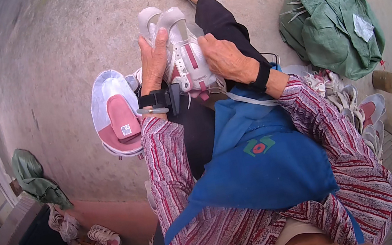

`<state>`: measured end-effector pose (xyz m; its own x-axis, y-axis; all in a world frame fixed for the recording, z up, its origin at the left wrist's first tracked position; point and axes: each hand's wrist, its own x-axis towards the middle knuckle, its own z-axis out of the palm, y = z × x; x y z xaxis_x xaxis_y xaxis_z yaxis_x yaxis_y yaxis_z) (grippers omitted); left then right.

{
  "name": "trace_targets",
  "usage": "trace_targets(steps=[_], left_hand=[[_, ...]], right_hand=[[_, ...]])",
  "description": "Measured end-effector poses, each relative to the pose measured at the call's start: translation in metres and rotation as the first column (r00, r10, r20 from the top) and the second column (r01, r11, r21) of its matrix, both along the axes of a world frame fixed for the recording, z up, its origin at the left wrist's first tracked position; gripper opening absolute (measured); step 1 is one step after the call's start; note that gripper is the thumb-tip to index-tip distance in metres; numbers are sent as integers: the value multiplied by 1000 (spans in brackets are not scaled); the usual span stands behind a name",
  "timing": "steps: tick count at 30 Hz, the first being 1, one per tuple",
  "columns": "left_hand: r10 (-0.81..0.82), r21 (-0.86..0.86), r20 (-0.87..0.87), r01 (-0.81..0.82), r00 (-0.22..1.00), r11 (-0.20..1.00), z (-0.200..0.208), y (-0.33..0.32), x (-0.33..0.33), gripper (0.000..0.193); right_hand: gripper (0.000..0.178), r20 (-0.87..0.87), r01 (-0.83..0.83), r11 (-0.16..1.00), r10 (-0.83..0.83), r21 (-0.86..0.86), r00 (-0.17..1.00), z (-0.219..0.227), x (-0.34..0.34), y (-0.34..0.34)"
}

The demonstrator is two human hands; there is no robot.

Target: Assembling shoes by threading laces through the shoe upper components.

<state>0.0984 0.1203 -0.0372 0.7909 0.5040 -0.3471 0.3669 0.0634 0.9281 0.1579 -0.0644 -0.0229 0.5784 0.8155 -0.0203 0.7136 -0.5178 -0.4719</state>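
Both hands are on 1 white and pink shoe upper (184,59) held over the person's lap, its long axis running away from the body, toe end up toward the far floor and heel end near the wrists. The left hand (153,62) grips the upper's left edge, thumb and fingers clenched around the rim near the toe; the right hand (226,56) lies on its right side with fingers curled onto the material, pressing or pinching it, though the fingertips are partly hidden so the exact grasp is hard to read. The shoe sits directly between the 2 hands, touching both, so neither is nearer. Just left of the left wrist lies 1 open shoe piece (114,113), white outside with a pink inner tongue, apart from the held upper but close beside it. To the right, beside the right sleeve, is a heap of similar white and pink shoes (355,105), at least 4 showing. Behind it rests 1 green sack (336,24) on the concrete floor (53,58). At lower left, another small pile of shoes (93,240) lies near 1 green cloth (35,177). A blue apron (261,163) covers the lap.
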Motion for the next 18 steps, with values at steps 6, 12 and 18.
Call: trace_targets(steps=[6,12,18], left_hand=[[-275,793,106,86,955,603,24,-60,-53,85],[-410,932,-287,351,866,89,15,-75,-48,81],[-340,880,-470,400,814,-258,-7,-93,-43,65]], right_hand=[[17,122,-2,1000,-1,30,993,-2,19,4],[20,-2,38,993,-38,111,999,0,23,-5],[19,75,47,970,-67,238,995,11,-1,7]])
